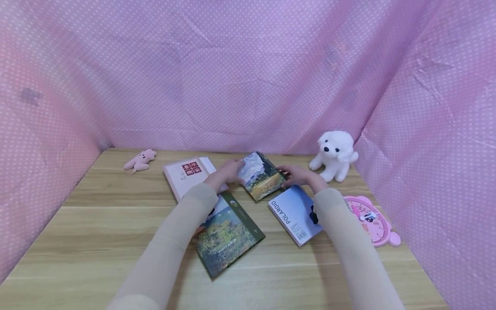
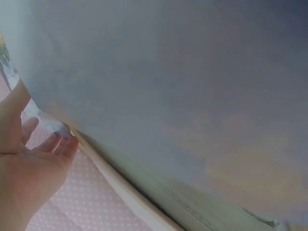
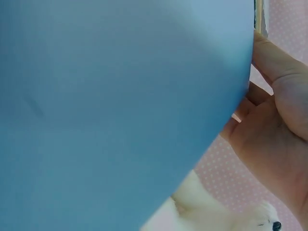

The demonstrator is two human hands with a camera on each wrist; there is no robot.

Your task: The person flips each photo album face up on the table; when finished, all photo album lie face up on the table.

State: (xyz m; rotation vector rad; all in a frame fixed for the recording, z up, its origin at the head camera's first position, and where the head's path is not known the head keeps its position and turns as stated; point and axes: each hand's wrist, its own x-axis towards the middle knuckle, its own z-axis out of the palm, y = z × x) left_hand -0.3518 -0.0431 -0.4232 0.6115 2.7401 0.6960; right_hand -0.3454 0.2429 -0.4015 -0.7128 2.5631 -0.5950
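Observation:
A small album with a painted landscape cover (image 1: 261, 176) lies between both hands near the middle of the table. My left hand (image 1: 231, 171) holds its left edge; in the left wrist view, the fingers of the left hand (image 2: 36, 159) are partly behind a large blurred cover. My right hand (image 1: 297, 175) grips the right edge with bent fingers. In the right wrist view, the thumb of the right hand (image 3: 269, 101) meets a sliver of the album (image 3: 260, 19). Below the right hand lies a blue POLAROID album (image 1: 292, 211). Under the left forearm is a larger green-banded PHOTO ALBUM (image 1: 232, 237).
A pale album with red characters (image 1: 182, 176) lies partly beneath the left arm. A white plush dog (image 1: 335, 155) sits at the back right, above a pink clock (image 1: 373, 221). A pink plush toy (image 1: 140, 161) lies back left. Pink dotted cloth (image 1: 232, 77) surrounds the wooden table (image 1: 116, 215).

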